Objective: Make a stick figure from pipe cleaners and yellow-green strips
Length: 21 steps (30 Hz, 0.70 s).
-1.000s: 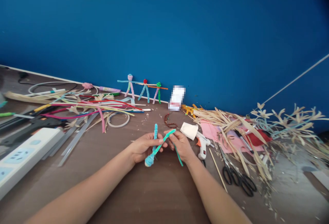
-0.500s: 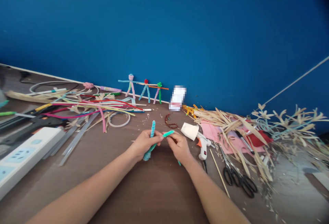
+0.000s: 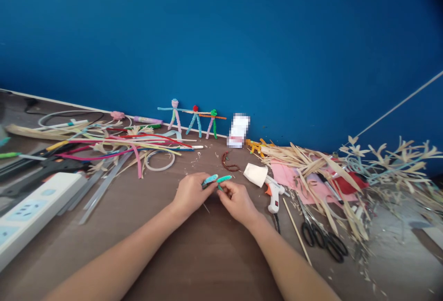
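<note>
Close together over the middle of the table, both of my hands are closed on fuzzy pipe cleaners. My left hand (image 3: 193, 192) grips a light blue pipe cleaner (image 3: 209, 180), its wound end showing past the fingers. Between thumb and fingertips, my right hand (image 3: 238, 199) pinches a green pipe cleaner (image 3: 224, 178) whose tip points right. The two ends nearly meet, and my fingers hide the rest of both. Against the wall stand three pipe cleaner figures, one pink and blue (image 3: 175, 112), one with a red head (image 3: 195, 119), one with a green head (image 3: 213, 121).
On the right lie a white glue gun (image 3: 273, 199), black-handled scissors (image 3: 323, 239), a thin stick (image 3: 296, 232) and dried husk strips (image 3: 311, 162). At left are a white power strip (image 3: 39, 209), clear glue sticks (image 3: 104, 190) and loose coloured pipe cleaners (image 3: 138, 140). A beaded bracelet (image 3: 230, 163) lies ahead.
My left hand has turned, tilting the light blue piece from upright to slanting right, with its lower part now hidden. My right hand has shifted slightly left with the green pipe cleaner.
</note>
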Each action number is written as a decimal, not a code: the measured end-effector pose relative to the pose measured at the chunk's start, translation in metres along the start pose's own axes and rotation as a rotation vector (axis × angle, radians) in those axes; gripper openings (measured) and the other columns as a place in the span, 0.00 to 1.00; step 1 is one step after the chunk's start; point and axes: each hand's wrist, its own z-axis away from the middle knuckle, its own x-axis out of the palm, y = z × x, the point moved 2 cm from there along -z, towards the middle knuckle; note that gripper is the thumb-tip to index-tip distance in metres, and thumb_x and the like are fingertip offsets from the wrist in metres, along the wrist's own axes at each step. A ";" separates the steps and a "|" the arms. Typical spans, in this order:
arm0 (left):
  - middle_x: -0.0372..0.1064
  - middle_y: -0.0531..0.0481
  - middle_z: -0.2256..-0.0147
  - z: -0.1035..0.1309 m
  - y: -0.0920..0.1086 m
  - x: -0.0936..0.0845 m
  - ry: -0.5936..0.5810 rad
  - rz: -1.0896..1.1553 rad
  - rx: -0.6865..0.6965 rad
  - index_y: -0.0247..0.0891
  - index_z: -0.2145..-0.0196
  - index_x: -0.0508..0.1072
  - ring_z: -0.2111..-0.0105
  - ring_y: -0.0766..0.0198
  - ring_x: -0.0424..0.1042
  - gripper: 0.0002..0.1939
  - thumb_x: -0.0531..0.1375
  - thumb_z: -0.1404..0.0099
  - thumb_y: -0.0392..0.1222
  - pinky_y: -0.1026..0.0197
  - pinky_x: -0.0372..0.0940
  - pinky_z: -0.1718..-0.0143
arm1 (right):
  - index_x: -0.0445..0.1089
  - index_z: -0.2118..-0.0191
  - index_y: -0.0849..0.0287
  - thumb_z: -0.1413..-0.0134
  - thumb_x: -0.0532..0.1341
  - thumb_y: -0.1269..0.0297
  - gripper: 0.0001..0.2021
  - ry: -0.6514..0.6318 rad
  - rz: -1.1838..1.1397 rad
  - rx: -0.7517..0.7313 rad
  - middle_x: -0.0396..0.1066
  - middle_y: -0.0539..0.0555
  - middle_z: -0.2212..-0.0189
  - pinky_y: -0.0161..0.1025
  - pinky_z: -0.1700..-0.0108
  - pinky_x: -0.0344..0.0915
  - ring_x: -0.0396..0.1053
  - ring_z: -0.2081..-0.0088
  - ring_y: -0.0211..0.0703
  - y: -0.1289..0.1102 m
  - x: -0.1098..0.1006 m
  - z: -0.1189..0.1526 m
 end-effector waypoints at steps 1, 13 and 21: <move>0.70 0.50 0.74 0.000 0.002 -0.001 -0.005 -0.073 0.031 0.39 0.75 0.72 0.72 0.63 0.68 0.10 0.53 0.44 0.44 0.65 0.56 0.72 | 0.67 0.69 0.59 0.52 0.53 0.68 0.06 -0.005 0.011 0.012 0.58 0.46 0.83 0.30 0.76 0.51 0.54 0.80 0.33 0.001 0.001 0.000; 0.70 0.49 0.75 -0.004 0.000 -0.006 -0.280 -0.312 0.136 0.39 0.75 0.72 0.73 0.62 0.68 0.10 0.53 0.44 0.43 0.66 0.53 0.76 | 0.69 0.71 0.59 0.53 0.55 0.69 0.06 -0.003 0.068 -0.039 0.67 0.51 0.75 0.32 0.70 0.54 0.62 0.72 0.36 -0.001 -0.015 -0.003; 0.71 0.52 0.76 -0.001 0.005 -0.008 -0.456 0.172 0.252 0.37 0.74 0.74 0.74 0.67 0.67 0.08 0.56 0.47 0.41 0.69 0.56 0.73 | 0.68 0.71 0.62 0.56 0.58 0.61 0.09 -0.281 -0.564 0.352 0.59 0.44 0.86 0.28 0.84 0.48 0.52 0.86 0.28 0.024 -0.008 -0.007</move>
